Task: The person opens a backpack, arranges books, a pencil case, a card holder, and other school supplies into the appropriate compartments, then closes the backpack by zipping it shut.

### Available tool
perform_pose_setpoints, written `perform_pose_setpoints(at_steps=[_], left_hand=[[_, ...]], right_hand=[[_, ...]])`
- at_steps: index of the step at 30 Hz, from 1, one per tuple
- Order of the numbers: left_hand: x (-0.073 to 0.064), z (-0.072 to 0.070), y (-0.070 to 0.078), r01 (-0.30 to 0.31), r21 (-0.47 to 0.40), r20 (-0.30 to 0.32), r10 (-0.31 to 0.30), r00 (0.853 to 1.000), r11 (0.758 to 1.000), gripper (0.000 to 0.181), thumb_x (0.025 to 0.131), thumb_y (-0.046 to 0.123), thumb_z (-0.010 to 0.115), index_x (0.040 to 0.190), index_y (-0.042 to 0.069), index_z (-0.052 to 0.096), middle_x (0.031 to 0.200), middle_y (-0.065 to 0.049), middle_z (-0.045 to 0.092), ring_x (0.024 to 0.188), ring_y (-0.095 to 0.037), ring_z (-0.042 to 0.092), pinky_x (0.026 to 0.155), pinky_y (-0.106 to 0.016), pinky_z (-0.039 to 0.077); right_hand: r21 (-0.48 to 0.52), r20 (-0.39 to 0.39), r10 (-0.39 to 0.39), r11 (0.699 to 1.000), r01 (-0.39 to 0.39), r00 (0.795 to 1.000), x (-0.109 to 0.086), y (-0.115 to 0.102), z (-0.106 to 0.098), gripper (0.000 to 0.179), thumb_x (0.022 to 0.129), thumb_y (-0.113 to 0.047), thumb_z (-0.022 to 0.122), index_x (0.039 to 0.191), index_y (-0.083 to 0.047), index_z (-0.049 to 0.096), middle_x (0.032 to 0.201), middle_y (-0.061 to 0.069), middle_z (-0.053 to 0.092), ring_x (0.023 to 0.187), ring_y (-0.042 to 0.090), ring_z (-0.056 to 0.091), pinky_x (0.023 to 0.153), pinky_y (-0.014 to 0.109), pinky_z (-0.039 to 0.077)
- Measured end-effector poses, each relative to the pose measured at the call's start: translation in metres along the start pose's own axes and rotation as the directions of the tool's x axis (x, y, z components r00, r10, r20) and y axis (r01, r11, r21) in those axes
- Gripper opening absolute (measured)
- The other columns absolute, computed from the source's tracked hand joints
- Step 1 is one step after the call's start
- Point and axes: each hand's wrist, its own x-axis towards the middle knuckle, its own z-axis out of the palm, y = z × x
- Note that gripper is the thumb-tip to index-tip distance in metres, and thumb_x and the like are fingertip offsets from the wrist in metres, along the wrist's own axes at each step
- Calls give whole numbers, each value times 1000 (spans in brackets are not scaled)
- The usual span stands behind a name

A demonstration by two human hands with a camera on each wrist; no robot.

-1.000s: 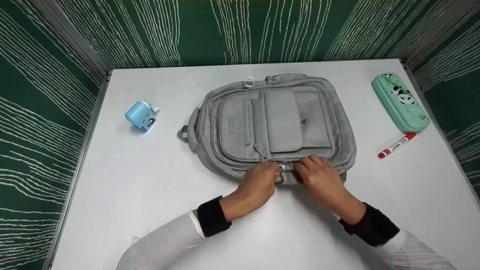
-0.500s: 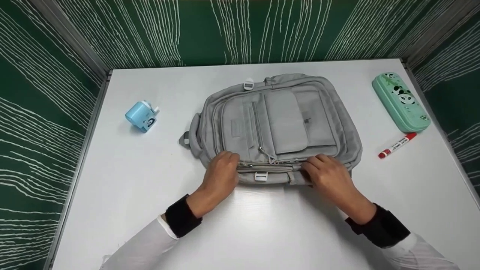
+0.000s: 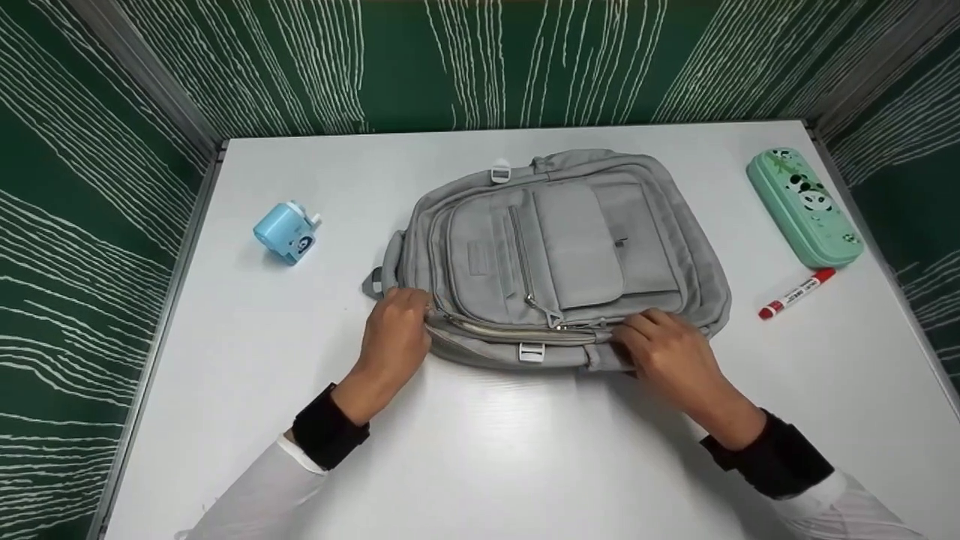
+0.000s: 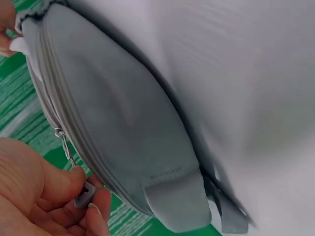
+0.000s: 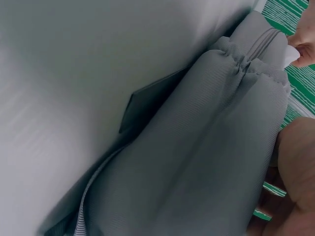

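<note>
A grey backpack (image 3: 577,247) lies flat on the white table, front pockets facing up and top toward the left. My left hand (image 3: 394,337) is at the left end of its near side. In the left wrist view, that hand's thumb and fingers pinch a grey zipper pull (image 4: 86,194), with its metal slider (image 4: 59,132) on the zip along the bag's side. My right hand (image 3: 671,360) grips the bag's near edge toward its bottom end, with the fingertips partly hidden by the fabric in the right wrist view.
A blue pencil sharpener (image 3: 287,232) with a crank stands left of the bag. At the right lie a green panda pencil case (image 3: 806,206) and a red-capped marker (image 3: 796,293). A white strap buckle (image 3: 532,352) sits on the bag's near side. Green walls border the table.
My left hand has slid left along the bag's near side with the zipper pull, uncovering the zip line and white buckle. The backpack and my right hand have shifted slightly right.
</note>
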Motion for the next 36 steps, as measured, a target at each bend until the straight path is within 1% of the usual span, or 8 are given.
perform_pose_setpoints(at_steps=[4,6,9,13,17,24,31,36], left_hand=[[1,-3,-10,65,0,11,-65,998,998,18,78,-24,66,84,-7,68,78,-16,64,77,-31,62,67,-40,54],[0,-5,-10,90,-21,29,-89,996,996,20,78,-25,64,86,-8,69,79,-16,64,79,-31,63,67,-40,54],[-5,-8,-5,81,-55,42,-79,996,995,23,76,-27,61,86,-8,69,78,-14,63,78,-30,62,66,-40,54],[-15,-11,7,33,-96,36,-30,999,995,21,77,-26,62,83,-6,67,77,-12,62,77,-27,60,64,-38,53],[-26,-11,21,-41,-91,24,43,999,995,20,79,-23,63,83,-4,66,78,-11,60,77,-23,57,65,-35,52],[-38,-10,45,-108,-106,65,115,991,989,24,77,-24,65,86,-2,68,80,-6,56,77,-19,52,64,-29,48],[-47,-3,59,-226,-103,40,231,972,969,22,79,-21,65,83,0,65,78,-6,53,75,-20,52,63,-30,47],[-49,-2,67,-270,-116,36,276,961,956,26,76,-24,64,81,2,63,78,-7,53,74,-19,51,62,-29,46]], right_hand=[[6,1,10,1000,-10,1000,-3,2,-1,19,88,9,54,87,1,71,85,11,70,77,32,64,67,44,57],[9,-4,13,1000,-13,1000,-5,3,-1,17,87,9,57,87,1,72,85,11,70,77,32,64,66,44,57],[0,-6,17,1000,-17,1000,-6,7,-2,13,87,8,61,87,1,72,85,12,70,77,32,64,63,43,56],[-10,-16,32,999,-32,999,-8,14,-2,12,84,10,64,87,1,72,85,12,71,77,34,65,61,44,56],[-21,-22,38,999,-38,999,-8,21,-2,10,81,9,71,88,2,73,85,13,72,79,35,66,62,47,56],[-35,-16,73,997,-74,997,-8,31,-4,13,77,10,75,88,2,72,86,14,73,82,37,66,67,50,55],[-59,-21,112,992,-113,994,-9,41,-5,16,75,12,77,89,4,74,87,17,74,84,40,66,69,51,56],[-80,-18,128,988,-129,992,-7,47,-6,17,76,12,77,91,5,75,88,19,75,84,41,67,69,53,55]])
